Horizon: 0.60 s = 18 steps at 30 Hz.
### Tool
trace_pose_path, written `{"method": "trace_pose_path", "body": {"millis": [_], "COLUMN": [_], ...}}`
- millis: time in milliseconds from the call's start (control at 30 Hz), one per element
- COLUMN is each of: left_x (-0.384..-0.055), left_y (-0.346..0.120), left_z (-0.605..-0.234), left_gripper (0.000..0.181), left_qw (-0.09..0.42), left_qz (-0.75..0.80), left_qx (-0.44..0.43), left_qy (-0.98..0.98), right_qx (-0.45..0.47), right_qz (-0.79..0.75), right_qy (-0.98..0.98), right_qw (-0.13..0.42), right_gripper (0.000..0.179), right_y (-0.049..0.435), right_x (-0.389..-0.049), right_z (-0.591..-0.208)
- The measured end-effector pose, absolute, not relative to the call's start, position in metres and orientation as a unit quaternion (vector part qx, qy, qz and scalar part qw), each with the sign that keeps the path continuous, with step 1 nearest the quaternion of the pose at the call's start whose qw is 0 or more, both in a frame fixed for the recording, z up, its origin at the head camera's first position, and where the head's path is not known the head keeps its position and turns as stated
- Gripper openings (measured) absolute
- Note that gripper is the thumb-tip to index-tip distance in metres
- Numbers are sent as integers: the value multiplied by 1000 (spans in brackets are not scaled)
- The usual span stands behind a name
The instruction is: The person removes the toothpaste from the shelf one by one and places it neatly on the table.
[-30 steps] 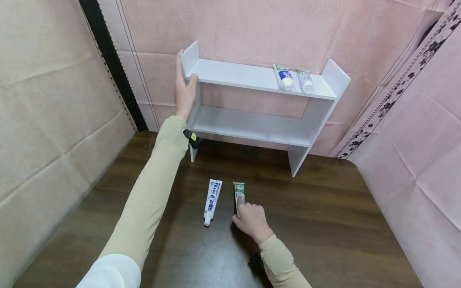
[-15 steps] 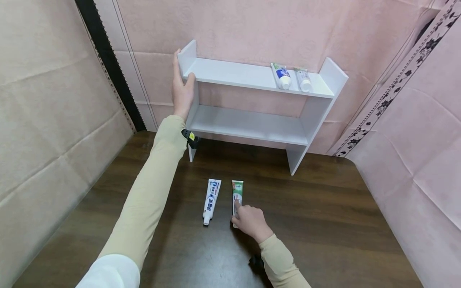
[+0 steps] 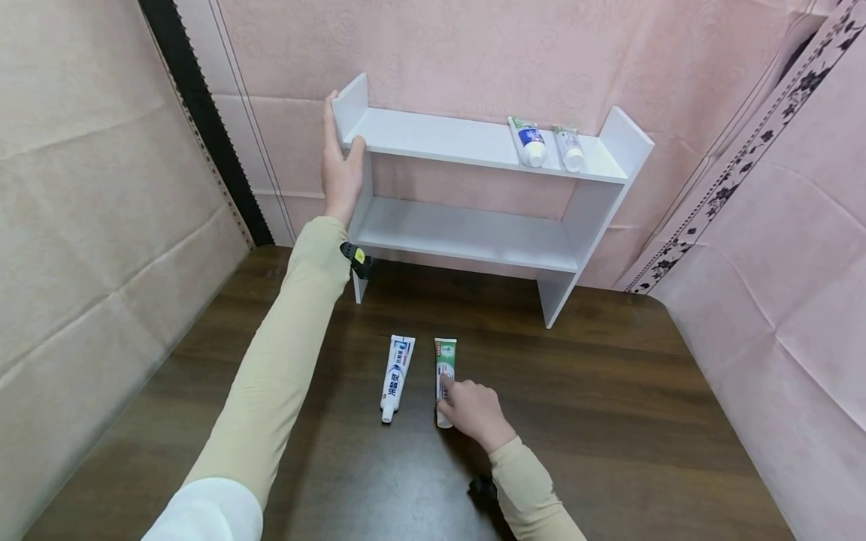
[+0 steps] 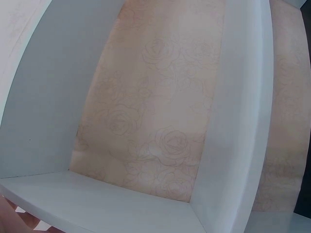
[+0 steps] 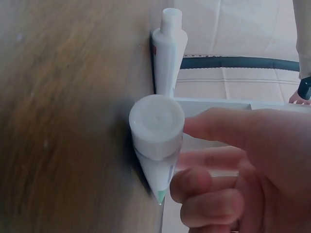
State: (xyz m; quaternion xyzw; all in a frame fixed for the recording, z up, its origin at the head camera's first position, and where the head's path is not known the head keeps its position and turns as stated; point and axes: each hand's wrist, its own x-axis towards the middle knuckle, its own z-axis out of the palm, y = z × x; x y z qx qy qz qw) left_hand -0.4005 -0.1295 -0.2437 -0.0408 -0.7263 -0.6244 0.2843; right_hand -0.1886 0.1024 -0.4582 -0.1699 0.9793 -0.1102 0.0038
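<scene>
My left hand [image 3: 341, 173] grips the upper left side panel of a white two-tier shelf [image 3: 467, 225], thumb at the front edge and fingers around the outside. In the left wrist view, shelf boards fill the frame and only a bit of that hand shows at the lower left. On the table, a green-and-white toothpaste tube [image 3: 446, 357] lies with its cap toward me. My right hand [image 3: 473, 409] touches it from above with index finger and thumb, the other fingers curled in. Beside it, to the left, lies a white-and-blue toothpaste tube [image 3: 396, 376].
Two more tubes, one blue-labelled [image 3: 531, 143] and one pale [image 3: 570, 149], lie on the upper shelf board at the right, caps forward. Pink patterned cloth [image 3: 473, 52] hangs behind the shelf, and cloth walls flank the dark wooden table [image 3: 609, 421].
My right hand has shifted slightly on the green-and-white toothpaste tube, and more of its green end and its cap now show. My left hand stays on the shelf; the head view has shifted slightly.
</scene>
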Motion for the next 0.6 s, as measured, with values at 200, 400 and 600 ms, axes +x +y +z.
{"method": "trace_pose_path", "body": {"millis": [200, 400, 600], "left_x": [-399, -398, -398], "left_y": [-129, -129, -130], "left_z": [-242, -241, -242], "left_gripper": [67, 67, 67], "left_qw": [282, 284, 276], "left_qz": [-623, -620, -627], "left_qx": [-35, -35, -35], "left_qy": [-729, -730, -728], "right_qx": [-177, -188, -207], "right_qz": [-116, -130, -139], "right_qy": [977, 973, 968], "right_qw": [10, 29, 18], "right_gripper": [34, 34, 26], "right_y": [104, 106, 117], "right_x": [-191, -194, -210], "right_z": [-460, -456, -439]}}
